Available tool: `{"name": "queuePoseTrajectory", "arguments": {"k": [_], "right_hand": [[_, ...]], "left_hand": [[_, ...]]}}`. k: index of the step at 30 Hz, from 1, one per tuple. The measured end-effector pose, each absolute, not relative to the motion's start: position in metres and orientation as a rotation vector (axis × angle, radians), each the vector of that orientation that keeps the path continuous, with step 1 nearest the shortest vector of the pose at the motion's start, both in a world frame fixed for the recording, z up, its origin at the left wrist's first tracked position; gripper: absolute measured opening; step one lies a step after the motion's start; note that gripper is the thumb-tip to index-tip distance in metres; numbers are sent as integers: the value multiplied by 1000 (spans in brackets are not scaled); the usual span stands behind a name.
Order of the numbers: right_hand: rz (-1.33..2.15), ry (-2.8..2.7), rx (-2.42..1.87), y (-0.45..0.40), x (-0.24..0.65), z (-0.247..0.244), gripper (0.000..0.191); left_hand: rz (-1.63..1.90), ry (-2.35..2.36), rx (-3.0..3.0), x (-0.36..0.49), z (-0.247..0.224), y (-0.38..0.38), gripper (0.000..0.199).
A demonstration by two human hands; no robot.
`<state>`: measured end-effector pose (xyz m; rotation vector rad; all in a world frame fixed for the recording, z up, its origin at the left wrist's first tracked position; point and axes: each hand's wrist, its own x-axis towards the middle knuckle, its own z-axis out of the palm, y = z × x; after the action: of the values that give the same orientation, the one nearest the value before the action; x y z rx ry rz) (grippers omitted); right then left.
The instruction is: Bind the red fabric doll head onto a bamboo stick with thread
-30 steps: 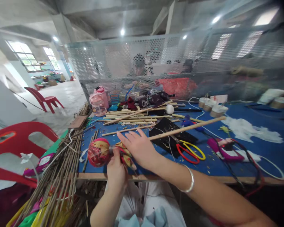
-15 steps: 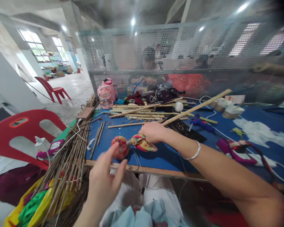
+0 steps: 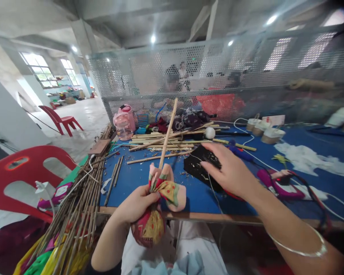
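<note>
My left hand [image 3: 139,202] grips the gathered neck of a red and yellow patterned cloth bundle [image 3: 149,229], whose round end hangs below the fist over the table's front edge. Loose cloth corners [image 3: 169,189] flare out above the grip. A pale wooden stick [image 3: 168,135] rises from the bundle, tilted slightly right. My right hand [image 3: 226,168] is raised over the black sheet [image 3: 199,168], thumb and fingers apart, away from the bundle. A thin string [image 3: 213,191] runs down beside it. The right wrist wears a silver bangle.
Behind lie a pile of sticks [image 3: 137,142], a white ball [image 3: 209,133] and a pink bottle [image 3: 124,124], before a perforated metal screen [image 3: 126,76]. At right are a blue glue gun [image 3: 240,152] and white cloth [image 3: 306,156]. Long twigs [image 3: 86,187] and a red chair [image 3: 31,164] stand left.
The bundle has turned so its stick points up and away instead of right. My left hand has closed on its neck; my right hand has let go and moved right, opening.
</note>
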<state>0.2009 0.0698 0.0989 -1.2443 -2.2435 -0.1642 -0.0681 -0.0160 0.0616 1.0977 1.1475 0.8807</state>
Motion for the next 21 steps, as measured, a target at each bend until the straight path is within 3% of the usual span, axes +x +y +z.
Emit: {"name": "queuePoseTrajectory", "arguments": {"k": [3, 7, 10, 15, 18, 21], "right_hand": [[-46, -2249, -1970, 79, 258, 40, 37], [-105, -2282, -2061, 80, 292, -1, 38], [-107, -2282, -2110, 80, 291, 7, 38], [261, -2262, -2053, 89, 281, 31, 49], [333, -2142, -2087, 86, 281, 34, 62], [441, -1983, -2016, 68, 285, 33, 61]], "left_hand": [[841, 962, 816, -69, 48, -14, 22], [905, 667, 510, -64, 35, -9, 24], [894, 598, 391, -57, 31, -5, 22], [928, 706, 537, -49, 24, -8, 31], [1026, 820, 575, -46, 21, -14, 26], [1094, 901, 589, -45, 19, -15, 21]]}}
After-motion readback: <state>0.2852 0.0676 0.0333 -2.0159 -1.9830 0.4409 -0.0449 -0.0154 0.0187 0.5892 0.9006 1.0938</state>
